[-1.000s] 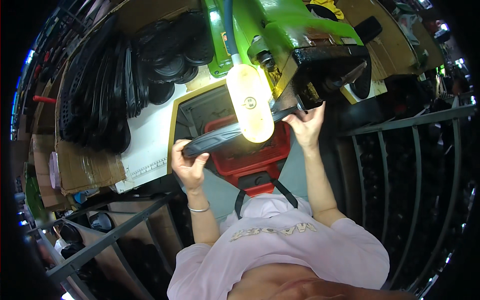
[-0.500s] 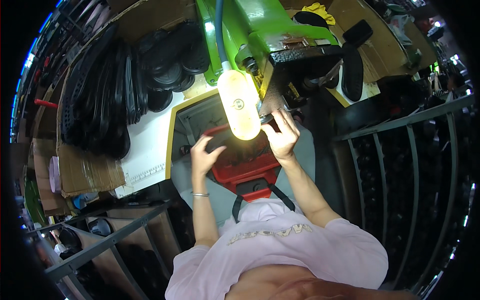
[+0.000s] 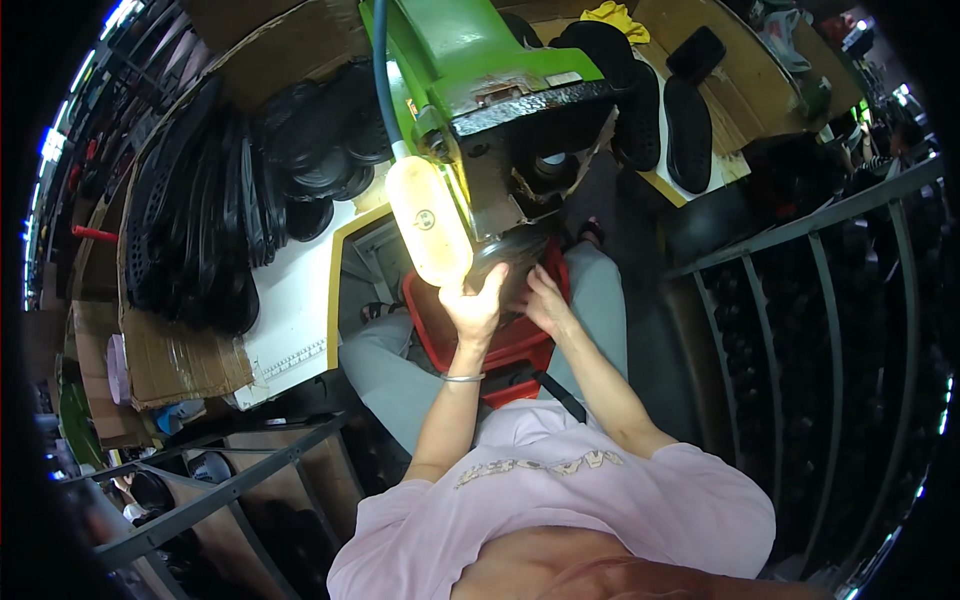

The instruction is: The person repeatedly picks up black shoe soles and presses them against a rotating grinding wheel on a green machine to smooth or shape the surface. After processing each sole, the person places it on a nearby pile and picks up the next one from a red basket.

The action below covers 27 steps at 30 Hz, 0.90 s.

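Both hands are raised under the head of a green machine (image 3: pixel 470 60). They hold a black shoe sole (image 3: pixel 512 252), tilted, its far end close to the machine's metal working part. My left hand (image 3: pixel 474 310) grips the near left edge, thumb pointing up along the sole. On the other side my right hand (image 3: pixel 546 302) has its fingers bent against the sole; part of them is hidden behind it. A lit oblong lamp (image 3: pixel 428 220) on a blue cable hangs just left of the sole. Below the hands, a red basket (image 3: pixel 440 350) sits between my legs.
To the left, a cardboard box (image 3: pixel 190 375) holds many black soles (image 3: pixel 195 210), with more soles piled beside it. A white tabletop (image 3: pixel 290 320) has a yellow edge. More soles (image 3: pixel 688 135) lie at the far right near a yellow cloth (image 3: pixel 617 20). Metal railings (image 3: pixel 810 240) stand on both sides.
My left hand has moved right and up onto the sole. My right hand has come down slightly, beside the left. The view has shifted, so the machine and lamp appear further left.
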{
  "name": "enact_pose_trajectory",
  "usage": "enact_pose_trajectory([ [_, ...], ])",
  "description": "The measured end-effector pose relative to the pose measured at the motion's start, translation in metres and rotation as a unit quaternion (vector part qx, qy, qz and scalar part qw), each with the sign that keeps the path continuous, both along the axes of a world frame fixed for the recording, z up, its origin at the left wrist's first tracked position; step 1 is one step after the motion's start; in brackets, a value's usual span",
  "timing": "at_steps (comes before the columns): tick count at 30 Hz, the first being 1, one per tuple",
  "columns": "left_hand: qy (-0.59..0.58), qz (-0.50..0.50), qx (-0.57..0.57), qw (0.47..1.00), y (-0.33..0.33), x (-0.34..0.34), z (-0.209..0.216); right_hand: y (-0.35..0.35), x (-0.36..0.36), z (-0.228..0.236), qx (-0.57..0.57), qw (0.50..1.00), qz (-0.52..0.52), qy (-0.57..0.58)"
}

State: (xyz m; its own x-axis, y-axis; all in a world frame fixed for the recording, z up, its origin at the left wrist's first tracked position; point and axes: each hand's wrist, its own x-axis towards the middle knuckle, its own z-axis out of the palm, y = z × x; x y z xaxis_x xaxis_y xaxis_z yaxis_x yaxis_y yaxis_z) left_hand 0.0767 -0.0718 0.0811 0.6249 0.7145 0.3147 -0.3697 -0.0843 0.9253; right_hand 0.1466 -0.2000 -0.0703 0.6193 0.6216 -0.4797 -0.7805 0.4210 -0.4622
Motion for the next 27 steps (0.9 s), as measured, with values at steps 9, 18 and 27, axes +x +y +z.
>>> enact_pose_trajectory([
  [9,0.033,-0.029,0.035,0.998,-0.005,0.009,0.011,-0.005,-0.031,-0.011,0.051,0.997,-0.050,0.007],
  [18,-0.010,-0.005,-0.021,1.000,0.015,-0.012,-0.004,-0.061,0.031,0.070,-0.307,0.897,-0.169,-0.268],
  [27,0.055,-0.051,0.148,0.986,0.044,-0.026,0.017,-0.077,0.069,0.151,-0.476,0.655,-0.223,-0.543],
])
